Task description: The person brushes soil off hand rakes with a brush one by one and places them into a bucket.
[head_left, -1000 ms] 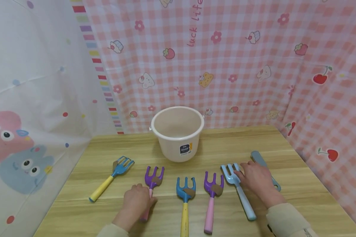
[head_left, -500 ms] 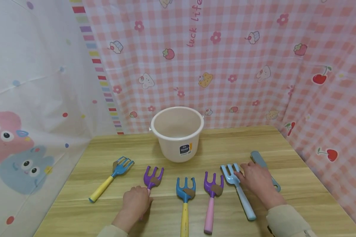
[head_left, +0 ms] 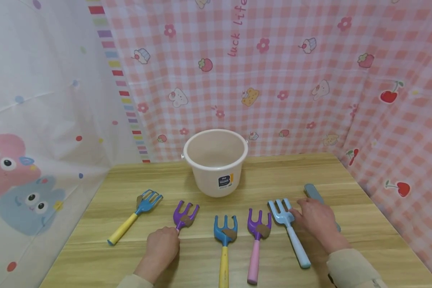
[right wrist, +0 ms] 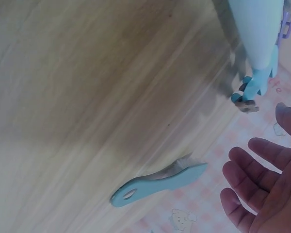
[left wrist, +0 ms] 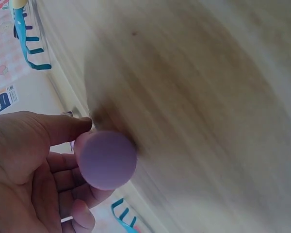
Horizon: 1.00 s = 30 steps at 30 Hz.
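Observation:
My left hand (head_left: 162, 246) grips the pink handle of a purple three-pronged garden fork (head_left: 184, 219), which has a brown patch on its head. In the left wrist view, the handle's round end (left wrist: 106, 160) shows between thumb and curled fingers. On the other side, my right hand (head_left: 318, 218) hovers with loosely bent, spread fingers and holds nothing. It is between a light blue garden fork (head_left: 298, 246) and a flat grey-blue tool (head_left: 311, 191), overlapping the latter's middle in the head view. The right wrist view shows that tool's handle with a hole, lying on the table.
A cream bucket (head_left: 216, 180) stands at the back of the wooden table (head_left: 281, 176). Between my hands lie a blue fork with a yellow handle (head_left: 224, 256) and another purple fork (head_left: 254, 256). A second blue-and-yellow fork (head_left: 124, 229) lies far left. Patterned cloth (head_left: 216, 80) hangs behind.
My left fingers have closed round the pink handle, and the purple fork has shifted slightly left. My right hand has moved a little right, covering more of the grey-blue tool.

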Motion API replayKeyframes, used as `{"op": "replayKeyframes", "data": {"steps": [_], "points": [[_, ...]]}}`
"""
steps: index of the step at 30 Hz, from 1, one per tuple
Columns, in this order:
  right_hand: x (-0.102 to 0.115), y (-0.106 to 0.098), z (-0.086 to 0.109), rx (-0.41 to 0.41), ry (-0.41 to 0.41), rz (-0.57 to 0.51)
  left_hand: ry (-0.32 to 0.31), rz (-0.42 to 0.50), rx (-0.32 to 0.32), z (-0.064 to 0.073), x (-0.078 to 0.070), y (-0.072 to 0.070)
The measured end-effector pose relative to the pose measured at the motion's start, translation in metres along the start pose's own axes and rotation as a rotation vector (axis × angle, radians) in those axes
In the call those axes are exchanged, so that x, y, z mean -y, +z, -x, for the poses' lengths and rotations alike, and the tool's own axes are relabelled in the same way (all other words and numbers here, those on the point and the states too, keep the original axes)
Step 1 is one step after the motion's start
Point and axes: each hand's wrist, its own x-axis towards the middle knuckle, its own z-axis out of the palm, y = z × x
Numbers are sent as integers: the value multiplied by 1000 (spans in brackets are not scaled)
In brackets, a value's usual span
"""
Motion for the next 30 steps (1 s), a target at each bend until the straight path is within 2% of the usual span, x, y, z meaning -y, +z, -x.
{"op": "replayKeyframes", "data": {"steps": [8,11,16,21,24,30], "points": [[-14,3,1,-48,13,24,21,-76,-13,1,4,0],[-22,4,2,-23,32,31,25,-96,-8,1,5,-1],[-36,4,4,34,110,15,21,-89,-7,2,4,-3],[-50,6,8,42,183,-19,21,-74,-43,2,3,-4],[-55,8,10,47,202,-31,33,-69,-81,3,2,-5],[-61,9,9,110,224,-39,54,-55,-153,5,0,-8]]}}
